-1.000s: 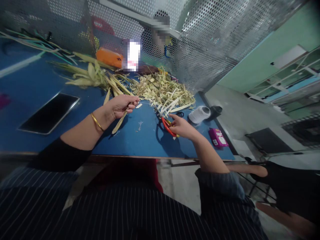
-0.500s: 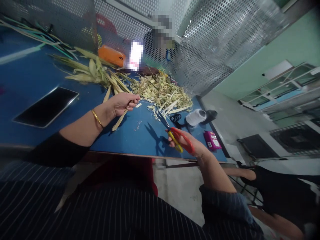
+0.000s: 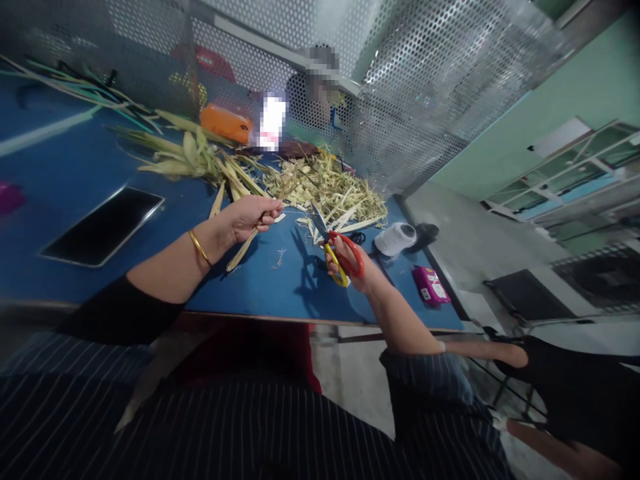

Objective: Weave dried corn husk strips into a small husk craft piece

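Note:
My left hand (image 3: 256, 217) is closed around a thin dry husk strip (image 3: 241, 255), whose tail hangs toward the table's front. In my right hand (image 3: 350, 263) is a pair of scissors (image 3: 345, 257) with one red and one yellow handle. Their blades are slightly apart and point up and left, to the right of my left hand and not touching the strip. Behind both hands lies a heap of pale shredded husk pieces (image 3: 335, 187). Longer husk leaves (image 3: 185, 157) lie to the left of the heap.
On the blue table (image 3: 165, 280) are a dark phone (image 3: 103, 227), an orange packet (image 3: 225, 125), a white thread spool (image 3: 395, 239) and a purple packet (image 3: 431, 287). A perforated metal screen (image 3: 415, 113) stands behind. Another person (image 3: 565, 373) in black is at right.
My right hand has moved left with the scissors, nearer my left hand. My left hand keeps its grip on the husk strip. The whole view has shifted slightly.

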{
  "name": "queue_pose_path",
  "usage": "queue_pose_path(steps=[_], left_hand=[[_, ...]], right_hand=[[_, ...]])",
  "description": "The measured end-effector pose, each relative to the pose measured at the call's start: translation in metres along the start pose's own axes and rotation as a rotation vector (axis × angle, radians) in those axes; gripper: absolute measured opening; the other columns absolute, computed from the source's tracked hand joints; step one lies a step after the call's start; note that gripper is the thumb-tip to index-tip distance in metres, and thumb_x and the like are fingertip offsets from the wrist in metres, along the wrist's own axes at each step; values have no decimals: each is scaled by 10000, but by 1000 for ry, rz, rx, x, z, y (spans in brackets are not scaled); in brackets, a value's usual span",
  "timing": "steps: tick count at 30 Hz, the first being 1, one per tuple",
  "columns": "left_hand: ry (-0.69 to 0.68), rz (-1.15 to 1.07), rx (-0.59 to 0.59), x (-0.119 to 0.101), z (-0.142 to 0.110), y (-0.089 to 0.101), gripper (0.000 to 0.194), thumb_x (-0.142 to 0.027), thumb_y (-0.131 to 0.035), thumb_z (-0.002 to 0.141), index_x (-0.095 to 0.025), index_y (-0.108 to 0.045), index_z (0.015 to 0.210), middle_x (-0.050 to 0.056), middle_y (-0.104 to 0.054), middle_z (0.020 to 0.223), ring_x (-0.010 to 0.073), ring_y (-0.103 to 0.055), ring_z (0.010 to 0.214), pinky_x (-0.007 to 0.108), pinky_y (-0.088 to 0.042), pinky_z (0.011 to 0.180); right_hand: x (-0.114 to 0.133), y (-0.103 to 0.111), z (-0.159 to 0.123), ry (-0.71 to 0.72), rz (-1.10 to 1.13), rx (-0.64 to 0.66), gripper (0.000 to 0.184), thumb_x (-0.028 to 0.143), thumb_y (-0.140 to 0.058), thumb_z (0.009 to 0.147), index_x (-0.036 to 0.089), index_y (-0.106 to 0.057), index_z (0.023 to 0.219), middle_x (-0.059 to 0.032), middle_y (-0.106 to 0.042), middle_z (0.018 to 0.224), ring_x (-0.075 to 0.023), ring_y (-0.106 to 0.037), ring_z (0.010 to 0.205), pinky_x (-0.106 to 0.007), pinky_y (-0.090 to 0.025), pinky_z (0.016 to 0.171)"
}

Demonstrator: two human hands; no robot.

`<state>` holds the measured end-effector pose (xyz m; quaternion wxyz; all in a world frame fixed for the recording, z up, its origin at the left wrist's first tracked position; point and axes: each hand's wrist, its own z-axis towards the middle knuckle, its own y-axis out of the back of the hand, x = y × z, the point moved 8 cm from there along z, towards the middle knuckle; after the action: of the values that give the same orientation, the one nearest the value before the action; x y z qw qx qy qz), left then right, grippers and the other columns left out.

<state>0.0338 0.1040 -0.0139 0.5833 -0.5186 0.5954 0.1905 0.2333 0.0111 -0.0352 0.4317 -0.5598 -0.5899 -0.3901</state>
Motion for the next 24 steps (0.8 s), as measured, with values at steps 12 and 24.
queue_pose_path(steps=[12, 24], left_hand=[[-27, -55, -5, -6, -3, 1, 244, -99, -508, 910, -99, -544, 669, -31, -432, 557, 8, -325, 356, 132, -211, 321], [-29, -49, 18, -5, -1, 1, 244, -86, -524, 894, -111, -540, 651, -36, -418, 551, 8, -306, 352, 130, -208, 307]], right_hand=[[0, -3, -51, -65, -306, 164, 533, 662, -684, 704, 210, -578, 967, -2, -552, 797, -86, -456, 536, -239, -326, 442], [-1, -13, -44, 22, -175, 182, 501, 695, -597, 767, 241, -591, 979, -24, -583, 852, -121, -487, 604, -284, -404, 519]])
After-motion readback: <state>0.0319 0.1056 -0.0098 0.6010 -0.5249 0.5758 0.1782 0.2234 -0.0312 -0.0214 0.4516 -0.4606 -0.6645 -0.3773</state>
